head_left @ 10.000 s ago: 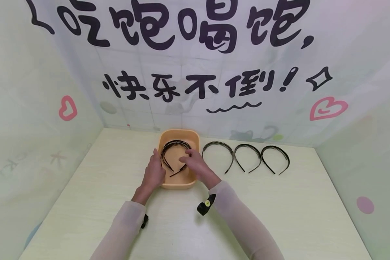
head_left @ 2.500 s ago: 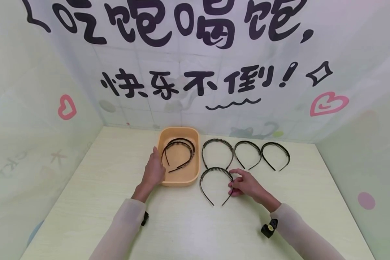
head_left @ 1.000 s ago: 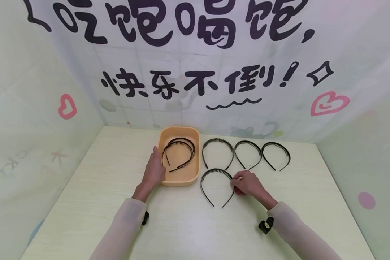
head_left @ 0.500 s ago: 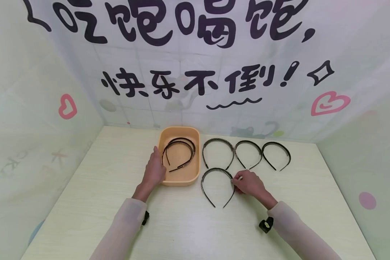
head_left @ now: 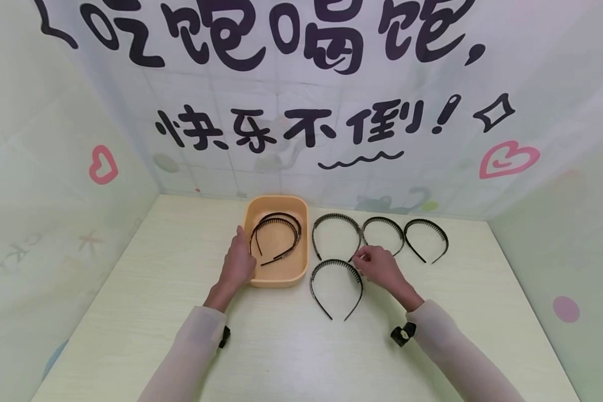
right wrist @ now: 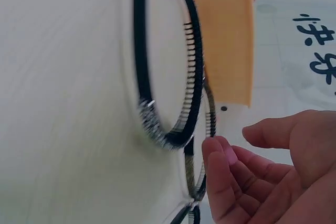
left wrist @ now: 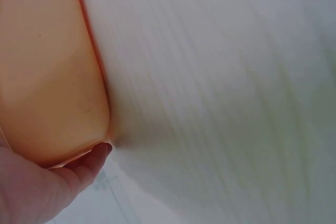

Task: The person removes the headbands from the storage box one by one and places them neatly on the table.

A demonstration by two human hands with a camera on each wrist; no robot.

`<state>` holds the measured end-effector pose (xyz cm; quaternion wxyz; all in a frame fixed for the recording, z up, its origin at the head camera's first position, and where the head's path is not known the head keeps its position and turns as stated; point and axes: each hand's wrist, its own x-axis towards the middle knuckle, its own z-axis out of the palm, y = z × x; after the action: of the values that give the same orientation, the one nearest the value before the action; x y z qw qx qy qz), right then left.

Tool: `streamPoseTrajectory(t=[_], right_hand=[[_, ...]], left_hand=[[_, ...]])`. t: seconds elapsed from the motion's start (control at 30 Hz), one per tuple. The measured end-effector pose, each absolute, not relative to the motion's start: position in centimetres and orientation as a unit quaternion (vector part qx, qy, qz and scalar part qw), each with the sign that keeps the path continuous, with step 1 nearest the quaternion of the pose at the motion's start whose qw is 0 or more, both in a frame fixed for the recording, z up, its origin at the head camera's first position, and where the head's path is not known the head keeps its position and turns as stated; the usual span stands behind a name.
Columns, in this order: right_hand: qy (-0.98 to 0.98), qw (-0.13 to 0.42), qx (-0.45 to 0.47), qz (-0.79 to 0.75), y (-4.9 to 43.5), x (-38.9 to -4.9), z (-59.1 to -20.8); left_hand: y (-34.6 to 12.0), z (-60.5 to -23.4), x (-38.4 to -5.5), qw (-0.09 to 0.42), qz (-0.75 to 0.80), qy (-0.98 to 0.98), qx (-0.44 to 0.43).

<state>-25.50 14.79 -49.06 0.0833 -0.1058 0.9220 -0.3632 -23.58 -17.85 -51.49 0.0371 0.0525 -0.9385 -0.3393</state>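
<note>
My left hand (head_left: 238, 264) grips the left side of an orange plastic bin (head_left: 273, 283), its fingertips near the bottom edge in the left wrist view. Two black toothed headbands (head_left: 277, 220) lie overlapping inside the bin. My right hand (head_left: 379, 269) hovers by the upper right of a lone headband (head_left: 314, 273) on the table; in the right wrist view its thumb and loosely bent fingers are apart, with nothing between them. That headband, with a speckled silvery patch (right wrist: 152, 124), lies arch away from me, just in front of the row.
Behind it, three more headbands form a row right of the bin: left one (head_left: 336, 216), middle one (head_left: 382, 220), right one (head_left: 427, 223). The right hand partly covers the middle one's lower end. A printed cloth wall (head_left: 281, 178) borders the pale table (head_left: 291, 357).
A headband has come out of the bin onto the table before the row. The right hand then pinched its right side, let go and shifted up and slightly left. The left hand stayed.
</note>
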Motion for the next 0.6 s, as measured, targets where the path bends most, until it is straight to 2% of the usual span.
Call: streamPoseTrajectory(t=[0.1,0.33,0.6], right_hand=[[0.893,0.089,-0.114,-0.425,13.5,-25.8,-48.4],[0.78,0.169,-0.112,-0.592,10.3,-26.7,-47.2],[0.722,0.202,-0.101,-0.654,6.8,-27.7,-46.5]], left_hand=[[-17.8,-51.5,-23.6,0.038,-0.339,-0.939,0.051],[-17.9,-51.5,-23.6,0.035,-0.34,-0.938,0.05],[-17.9,-51.3,-23.5,0.03,-0.34,-0.939,0.05]])
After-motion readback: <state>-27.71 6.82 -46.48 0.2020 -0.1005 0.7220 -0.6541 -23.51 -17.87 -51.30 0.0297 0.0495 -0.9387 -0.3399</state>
